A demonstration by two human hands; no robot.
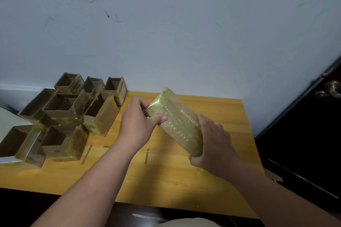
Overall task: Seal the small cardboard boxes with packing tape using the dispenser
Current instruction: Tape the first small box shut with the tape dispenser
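A: What's on the left side of the counter point(166, 186)?

B: Cluster of open boxes point(62, 112), approx eight, flaps up, insides dark brown, outsides wrapped in shiny yellowish tape. They run from the back-left corner toward the front-left edge, packed close, some touching.

A: And the hands?

B: Left hand point(138, 123) grips the far-left end of the held box point(177, 121), thumb pressed on its top face, fingers curled round the end. Right hand point(212, 145) clamps the near-right end, fingers wrapped under the corner.

A: Where's that box vs the counter?

B: Around the middle, nearer the back edge, tilted, far end raised. Can't tell if its low end touches the wood.

A: Look of it?

B: Closed, long, brown cardboard, glossy with tape over most faces, white printed text and rows of small marks along the top.

A: Far right?

B: Dark door point(304, 125) w/ metal handle point(332, 88), past the counter's right edge.
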